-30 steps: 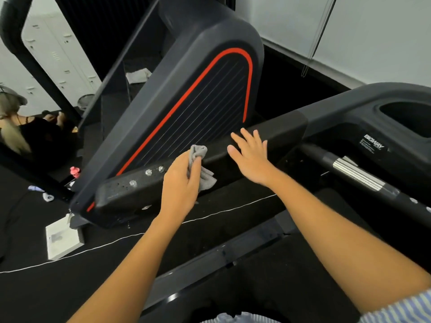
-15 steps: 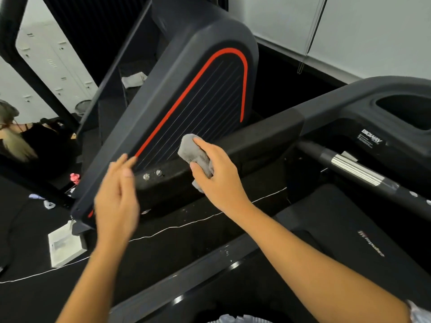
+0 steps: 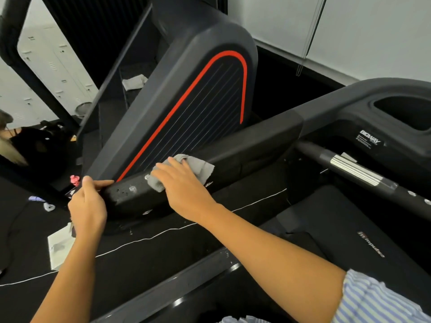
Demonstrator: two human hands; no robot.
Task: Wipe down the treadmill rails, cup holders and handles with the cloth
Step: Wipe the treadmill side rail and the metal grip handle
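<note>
The treadmill's black left handrail (image 3: pixel 251 145) runs from the console down to a rounded end at the left. A grey cloth (image 3: pixel 198 167) lies flat on top of the rail, pressed down by my right hand (image 3: pixel 184 185), palm down with the fingers spread over it. My left hand (image 3: pixel 87 206) rests against the rail's rounded end, thumb on top, holding no cloth. White smears and droplets (image 3: pixel 132 188) show on the rail between the hands. A cup holder (image 3: pixel 405 113) sits in the console at the right. The front handle with a metal grip (image 3: pixel 354 170) crosses below it.
The upright (image 3: pixel 198 94) with a red stripe rises behind the rail. The belt (image 3: pixel 349 236) lies at the lower right. A white cord (image 3: pixel 163 234) crosses the black floor, with a white box (image 3: pixel 59 248) on it. A person (image 3: pixel 14 145) sits at the far left. A spare cloth (image 3: pixel 135 81) lies behind.
The cloth passed from my left hand to my right hand. My right hand then slid it left along the rail, and my left hand moved onto the rail's end.
</note>
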